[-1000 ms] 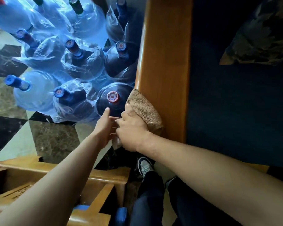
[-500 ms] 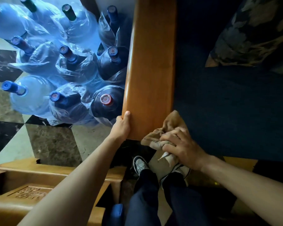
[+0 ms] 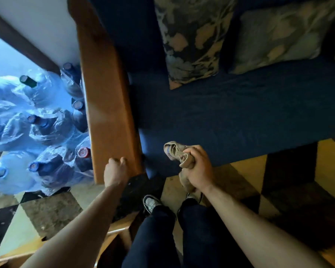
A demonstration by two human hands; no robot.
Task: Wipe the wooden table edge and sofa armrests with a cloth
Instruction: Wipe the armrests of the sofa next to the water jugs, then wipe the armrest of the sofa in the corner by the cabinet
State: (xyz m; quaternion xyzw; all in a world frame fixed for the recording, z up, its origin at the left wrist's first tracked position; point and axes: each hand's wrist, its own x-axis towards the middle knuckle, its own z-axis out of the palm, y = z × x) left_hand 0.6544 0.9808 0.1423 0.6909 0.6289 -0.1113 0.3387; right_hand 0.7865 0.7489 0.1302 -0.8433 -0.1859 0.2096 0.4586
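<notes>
Standing at the front end of a sofa, a person holds a tan cloth [image 3: 177, 154] bunched in the right hand [image 3: 198, 168], fingers curled tight around it, over the front edge of the dark blue seat cushion [image 3: 230, 120]. The cloth is clear of any wood. The wooden armrest [image 3: 108, 113] lies to the left of that hand, its long axis running away from the person, from the near end by the feet toward the wall. The left hand [image 3: 115, 172] is the nearer of the two to it: it rests on the armrest's near end, fingers loosely bent over the top and holding nothing. Both forearms reach forward and down from the lower edge of the head view, the right wrist bent slightly inward. Plastic-wrapped water bottles [image 3: 46, 132] crowd the floor just beyond the armrest's outer side. Judging by the layout, any further wiping here would call for the cloth to travel left across the cushion corner, then along the wood's length. Two patterned pillows [image 3: 191, 39] lean at the sofa back.
</notes>
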